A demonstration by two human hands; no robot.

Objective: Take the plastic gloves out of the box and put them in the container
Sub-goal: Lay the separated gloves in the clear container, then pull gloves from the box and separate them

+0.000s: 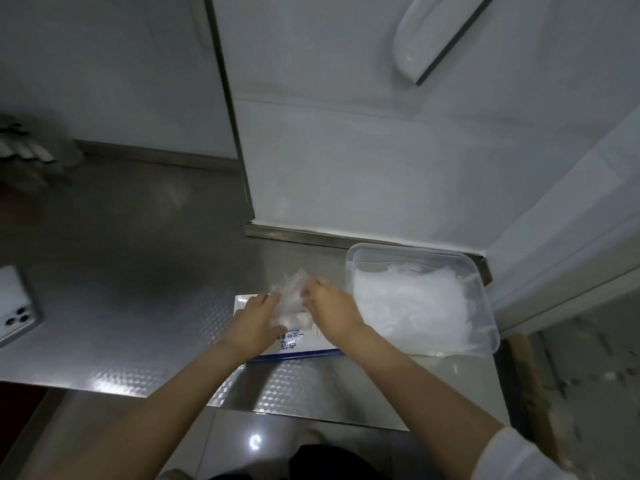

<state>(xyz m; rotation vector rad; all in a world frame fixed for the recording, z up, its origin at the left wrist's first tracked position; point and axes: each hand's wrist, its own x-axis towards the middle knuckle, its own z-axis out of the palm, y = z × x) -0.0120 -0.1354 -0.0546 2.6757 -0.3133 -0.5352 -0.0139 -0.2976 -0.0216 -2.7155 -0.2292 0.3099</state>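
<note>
Only print in view sits on the top face of the box [244, 303], which lies under both hands. It is a short block of dark blue characters between the thumb of the left hand [254, 323] and the wrist of the right hand [332, 310], on the side nearer the person. It is blurred and no character can be read. The far part of the block is hidden under the plastic gloves [291, 299] bunched at the fingertips. A blue band runs along the box's near edge, with no lettering legible. The phone [14, 306] lies well left of the left hand, lens side up, with no brand mark legible.
</note>
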